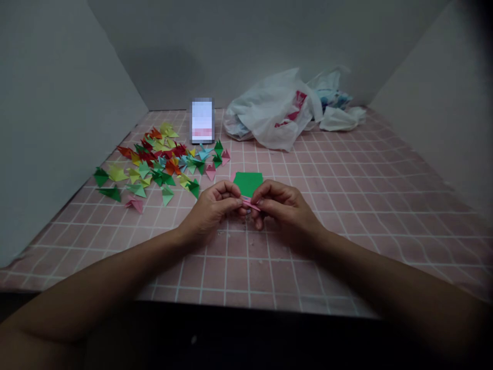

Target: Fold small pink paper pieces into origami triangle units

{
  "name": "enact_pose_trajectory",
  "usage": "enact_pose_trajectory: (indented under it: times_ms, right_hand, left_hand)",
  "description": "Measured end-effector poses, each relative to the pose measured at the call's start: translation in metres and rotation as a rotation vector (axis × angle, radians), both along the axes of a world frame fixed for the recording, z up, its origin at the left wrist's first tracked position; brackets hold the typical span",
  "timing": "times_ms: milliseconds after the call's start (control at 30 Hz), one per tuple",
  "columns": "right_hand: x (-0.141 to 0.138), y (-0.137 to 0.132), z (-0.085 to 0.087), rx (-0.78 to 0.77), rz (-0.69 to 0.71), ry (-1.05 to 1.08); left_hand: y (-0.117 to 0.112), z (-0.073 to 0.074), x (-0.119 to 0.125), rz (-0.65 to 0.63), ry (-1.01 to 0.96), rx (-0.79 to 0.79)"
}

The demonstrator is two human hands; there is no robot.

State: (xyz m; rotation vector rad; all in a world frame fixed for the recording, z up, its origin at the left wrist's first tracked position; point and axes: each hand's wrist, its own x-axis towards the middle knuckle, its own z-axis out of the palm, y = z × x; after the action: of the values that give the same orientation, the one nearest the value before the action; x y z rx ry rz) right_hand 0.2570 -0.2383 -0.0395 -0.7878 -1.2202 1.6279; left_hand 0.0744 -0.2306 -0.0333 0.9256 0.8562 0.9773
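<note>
— Well, what do you have at the hands?

— On my feed the left hand (213,208) and the right hand (281,205) meet knuckle to knuckle, low over the worktop (346,216), which is covered in a pink checked cloth. Both are curled, thumb and fingertips pressed together on one small pink paper strip (251,205). It runs between the two hands, each pinching one end.

— Is the strip lying on the cloth?

— I cannot tell from here; the fingers hide its underside. It looks narrow and tilts slightly down toward the right hand.

— Anything close by?

— Just beyond the fingertips lies a green sheet (248,183), flat on the worktop, its near edge hidden behind the hands. Farther out past the left hand, and off to that hand's outer side, is a scatter of folded paper pieces (154,164) in red, green, yellow, blue and pink. Well beyond the left hand a phone (202,121) stands upright with its screen lit. Beyond the right hand, well apart, sit crumpled white plastic bags (277,110).
</note>
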Motion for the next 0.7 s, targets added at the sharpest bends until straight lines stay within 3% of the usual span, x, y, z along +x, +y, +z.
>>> enact_pose_trajectory:
  times_ms: [400,700]
  right_hand:
    - [-0.0002,0.0008,-0.0008,0.003,0.001,-0.023]
    - [-0.0014,0.0015,-0.0008,-0.009,0.057,-0.004]
  left_hand:
    - [0.0007,-0.0033,-0.0013,-0.008,0.041,0.049]
    - [0.0029,-0.0026,-0.0039,-0.033,0.162,0.204]
